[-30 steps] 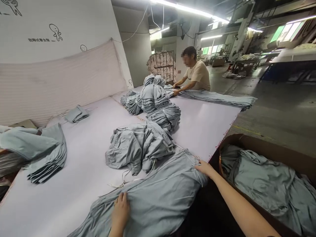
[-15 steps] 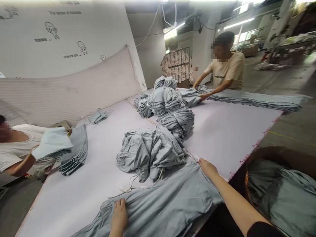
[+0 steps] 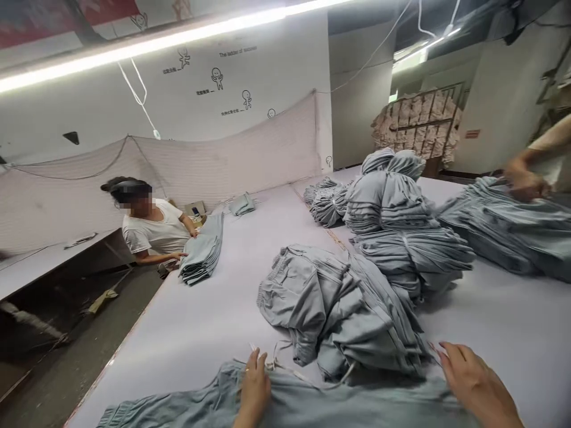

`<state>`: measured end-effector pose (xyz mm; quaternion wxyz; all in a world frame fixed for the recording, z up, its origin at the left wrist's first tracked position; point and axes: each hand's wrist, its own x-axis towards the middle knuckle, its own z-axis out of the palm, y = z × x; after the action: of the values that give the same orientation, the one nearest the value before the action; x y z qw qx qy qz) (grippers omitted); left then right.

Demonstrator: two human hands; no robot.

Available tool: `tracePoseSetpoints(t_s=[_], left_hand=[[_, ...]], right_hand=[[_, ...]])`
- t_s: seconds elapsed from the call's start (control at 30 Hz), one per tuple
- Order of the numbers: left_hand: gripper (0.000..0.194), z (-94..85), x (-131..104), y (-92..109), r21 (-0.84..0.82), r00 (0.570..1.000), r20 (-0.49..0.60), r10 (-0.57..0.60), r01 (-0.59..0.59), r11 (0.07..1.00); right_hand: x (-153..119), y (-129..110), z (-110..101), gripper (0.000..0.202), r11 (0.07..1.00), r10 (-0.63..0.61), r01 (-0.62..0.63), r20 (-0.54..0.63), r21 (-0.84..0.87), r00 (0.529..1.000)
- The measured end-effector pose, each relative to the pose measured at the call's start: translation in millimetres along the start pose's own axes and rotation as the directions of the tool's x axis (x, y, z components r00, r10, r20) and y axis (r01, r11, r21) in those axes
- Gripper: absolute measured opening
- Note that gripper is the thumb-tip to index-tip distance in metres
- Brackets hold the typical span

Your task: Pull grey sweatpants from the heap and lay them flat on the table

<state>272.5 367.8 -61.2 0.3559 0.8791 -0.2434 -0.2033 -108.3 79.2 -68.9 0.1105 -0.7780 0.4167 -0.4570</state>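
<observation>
A grey-blue garment [image 3: 357,404] lies spread along the near edge of the table, partly cut off by the frame. My left hand [image 3: 254,386] is over its upper edge, fingers closed together beside a pale drawstring; what they pinch is too small to tell. My right hand [image 3: 475,377] is at the garment's right end, its thumb and fingertips drawn together at a thin bit I cannot make out. Just beyond my hands, a loose heap of grey-blue garments [image 3: 339,309] with elastic hems and white cords rests on the table.
Behind the heap stand tied bundles [image 3: 388,202] on the white table [image 3: 232,309]. At the left edge a person [image 3: 156,232] handles a folded stack [image 3: 203,252]. A co-worker's hand [image 3: 526,178] presses on garments [image 3: 513,229] at the right. A lamp hangs above.
The view has swung left. My left hand has moved up to the garment's upper edge. My right hand no longer holds up the garment's corner, which has dropped lower. The person at left has lowered the lifted cloth.
</observation>
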Motion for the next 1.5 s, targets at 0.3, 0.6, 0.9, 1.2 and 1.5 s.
tracePoseSetpoints(t_s=[0.3, 0.6, 0.9, 1.2, 1.5], left_hand=[[0.038, 31.7, 68, 36, -0.763, 0.850, 0.322, -0.417, 0.494, 0.417], [0.024, 38.9, 110, 48, -0.865, 0.855, 0.406, -0.322, 0.474, 0.168], [0.019, 9.5, 108, 35, -0.922, 0.941, 0.220, -0.257, 0.287, 0.259], [0.072, -17.8, 71, -10, -0.927, 0.880, 0.364, -0.305, 0.375, -0.026], [0.040, -5.3, 48, 26, -0.946, 0.958, 0.154, -0.243, 0.214, 0.244]], right_hand=[[87, -183, 140, 0.043, 0.984, 0.006, -0.073, 0.376, 0.164, 0.927], [143, -223, 191, 0.039, 0.949, 0.311, -0.211, 0.604, -0.232, 0.734], [58, -293, 204, 0.039, 0.798, -0.565, 0.520, 0.681, 0.306, 0.466], [-51, -283, 211, 0.035, 0.745, -0.586, 0.495, 0.793, 0.447, 0.166], [-6, -290, 198, 0.061, 0.832, -0.239, -0.350, 0.849, 0.429, 0.472]])
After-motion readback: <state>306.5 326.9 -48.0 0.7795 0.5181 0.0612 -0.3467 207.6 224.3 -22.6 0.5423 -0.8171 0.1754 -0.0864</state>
